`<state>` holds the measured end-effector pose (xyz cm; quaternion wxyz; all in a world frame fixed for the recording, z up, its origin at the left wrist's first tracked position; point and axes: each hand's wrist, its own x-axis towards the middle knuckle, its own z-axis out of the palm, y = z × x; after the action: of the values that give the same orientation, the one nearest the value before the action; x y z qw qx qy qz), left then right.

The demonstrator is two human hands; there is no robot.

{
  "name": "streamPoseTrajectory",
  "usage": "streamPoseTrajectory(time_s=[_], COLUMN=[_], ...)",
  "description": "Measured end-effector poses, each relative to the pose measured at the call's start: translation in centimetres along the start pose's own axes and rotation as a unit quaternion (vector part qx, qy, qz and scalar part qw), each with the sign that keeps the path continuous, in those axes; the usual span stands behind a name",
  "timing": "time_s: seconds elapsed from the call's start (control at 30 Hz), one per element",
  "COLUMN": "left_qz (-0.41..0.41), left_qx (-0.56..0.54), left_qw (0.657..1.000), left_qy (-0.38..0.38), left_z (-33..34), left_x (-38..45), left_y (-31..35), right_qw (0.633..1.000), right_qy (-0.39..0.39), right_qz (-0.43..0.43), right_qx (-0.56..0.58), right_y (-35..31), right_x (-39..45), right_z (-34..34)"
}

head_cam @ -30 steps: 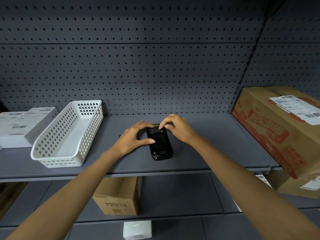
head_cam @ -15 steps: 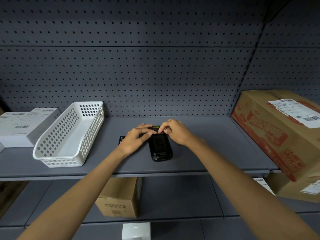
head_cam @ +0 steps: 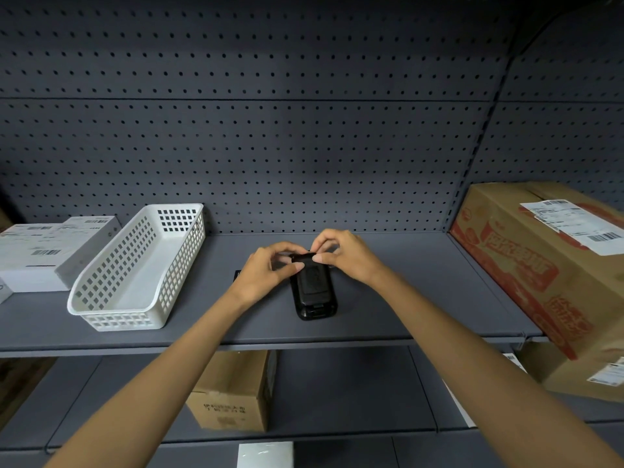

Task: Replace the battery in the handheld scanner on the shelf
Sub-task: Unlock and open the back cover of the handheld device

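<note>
A black handheld scanner point(head_cam: 314, 292) lies back side up on the grey shelf point(head_cam: 422, 298), its long axis pointing away from me. My left hand point(head_cam: 266, 271) rests at its far left corner, thumb pressed on the top end. My right hand point(head_cam: 344, 256) pinches the scanner's far top edge with thumb and fingertips. A small dark flat piece point(head_cam: 238, 275) peeks out from under my left wrist; I cannot tell what it is.
A white perforated basket point(head_cam: 135, 275) stands to the left, with white labelled boxes point(head_cam: 44, 251) beyond it. A large printed cardboard box point(head_cam: 547, 265) fills the right end. Pegboard backs the shelf. A small brown carton point(head_cam: 233, 390) sits on the lower shelf.
Both hands have drawn closer together at the scanner's far end. The left thumb moved from the scanner's side up to its top, and the right fingers now pinch the top edge.
</note>
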<state>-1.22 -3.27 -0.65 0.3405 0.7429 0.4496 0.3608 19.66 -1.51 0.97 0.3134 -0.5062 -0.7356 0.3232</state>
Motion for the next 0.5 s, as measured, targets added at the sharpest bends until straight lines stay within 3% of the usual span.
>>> streamPoseTrajectory(time_s=[0.5], left_qz=[0.003], left_qx=[-0.024], left_qw=[1.000], left_qy=[-0.002], left_z=[0.8], left_x=[1.5], left_y=[3.4], right_qw=[0.999], right_qy=[0.037], right_qz=[-0.001], right_qx=[0.018], right_y=[-0.6], right_x=[-0.8], right_z=[-3.2])
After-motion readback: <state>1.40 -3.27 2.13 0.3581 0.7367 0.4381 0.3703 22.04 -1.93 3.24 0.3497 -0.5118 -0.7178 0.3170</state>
